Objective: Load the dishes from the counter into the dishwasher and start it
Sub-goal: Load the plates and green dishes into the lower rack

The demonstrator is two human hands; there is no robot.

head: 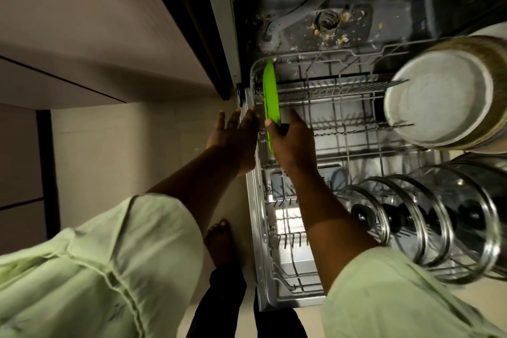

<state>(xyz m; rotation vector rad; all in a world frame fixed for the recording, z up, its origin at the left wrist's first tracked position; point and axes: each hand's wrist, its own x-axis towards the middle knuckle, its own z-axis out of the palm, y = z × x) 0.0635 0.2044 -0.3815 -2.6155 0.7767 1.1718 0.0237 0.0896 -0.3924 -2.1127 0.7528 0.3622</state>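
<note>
green plate (270,90) edge-on, lower rim hidden behind right hand (293,143)

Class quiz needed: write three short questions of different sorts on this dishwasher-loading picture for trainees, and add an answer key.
1. True or false: the right hand grips the green plate, which stands on edge.
2. Multiple choice: where in the lower rack are the glass lids? A) upright at the near right; B) flat at the far left; C) stacked inside a pot.
3. Fill in: the left hand, by the rack's left edge, holds ___.

Key: 1 true; 2 A; 3 nothing.
</note>
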